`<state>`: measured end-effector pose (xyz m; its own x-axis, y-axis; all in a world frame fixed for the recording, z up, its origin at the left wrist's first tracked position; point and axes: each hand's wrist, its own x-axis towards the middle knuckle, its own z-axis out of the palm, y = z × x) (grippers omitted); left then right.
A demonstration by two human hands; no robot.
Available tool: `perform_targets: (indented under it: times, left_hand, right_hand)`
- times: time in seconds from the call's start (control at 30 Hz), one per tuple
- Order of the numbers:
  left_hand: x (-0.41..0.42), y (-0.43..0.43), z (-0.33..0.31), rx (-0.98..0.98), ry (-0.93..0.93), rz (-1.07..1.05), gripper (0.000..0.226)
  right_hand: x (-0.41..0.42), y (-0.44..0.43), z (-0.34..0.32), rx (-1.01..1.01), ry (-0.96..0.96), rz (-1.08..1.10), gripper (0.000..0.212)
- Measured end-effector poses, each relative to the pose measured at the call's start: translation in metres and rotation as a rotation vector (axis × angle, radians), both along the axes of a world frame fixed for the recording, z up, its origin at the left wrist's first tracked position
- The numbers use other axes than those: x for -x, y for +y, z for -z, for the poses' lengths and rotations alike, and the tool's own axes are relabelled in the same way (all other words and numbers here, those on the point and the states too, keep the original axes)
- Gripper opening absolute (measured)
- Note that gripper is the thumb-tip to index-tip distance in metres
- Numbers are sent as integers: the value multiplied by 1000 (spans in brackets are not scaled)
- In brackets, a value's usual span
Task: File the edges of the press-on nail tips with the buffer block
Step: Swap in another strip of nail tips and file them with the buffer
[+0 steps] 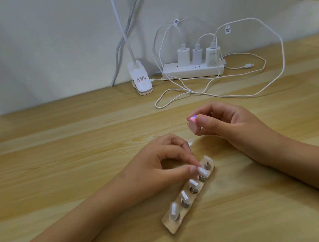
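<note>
Pinched between the thumb and curled fingers of the right hand (229, 121), the pink buffer block (193, 124) is held above the wooden table (64, 153), beyond the far end of the holder strip (174, 227) and apart from it, its striped face turned up. Thumb and forefinger of the left hand (162, 161) pinch a press-on nail tip (202, 171), second from the far end of five on metal posts along the strip. The strip's long axis runs diagonally from near left to far right, and each tip tilts toward its left edge. By the wall lie a white power strip (192, 71) with three chargers, looped cables (264, 91) and a clip lamp base (140, 79).
</note>
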<state>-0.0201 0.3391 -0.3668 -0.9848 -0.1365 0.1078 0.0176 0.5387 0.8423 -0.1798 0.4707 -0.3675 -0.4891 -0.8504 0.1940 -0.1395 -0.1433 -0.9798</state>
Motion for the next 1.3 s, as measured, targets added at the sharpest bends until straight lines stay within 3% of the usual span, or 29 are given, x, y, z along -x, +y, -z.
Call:
perform_targets:
  times: [0.1, 0.27, 0.5, 0.63, 0.77, 0.93, 1.3]
  left_hand:
    - [-1, 0, 0, -77, -34, 24, 27]
    - [-2, 0, 1, -19, -99, 70, 45]
    - [-4, -2, 5, 112, -47, 50, 55]
    - [1, -2, 10, 113, 22, -125, 48]
    - [4, -2, 7, -108, 86, -332, 25]
    - [3, -4, 5, -159, 25, -313, 20]
    - [-6, -11, -8, -80, -53, -204, 19]
  right_hand:
    - [0, 0, 0, 1, 0, 0, 29]
    - [1, 0, 0, -12, 11, -3, 32]
    - [1, 1, 0, -3, 5, 6, 39]
    - [2, 0, -1, 36, -29, 23, 34]
    - [3, -1, 0, 47, -59, 25, 29]
    - [4, -1, -1, 46, -83, 39, 28]
    - [5, -1, -3, 62, -123, 33, 26]
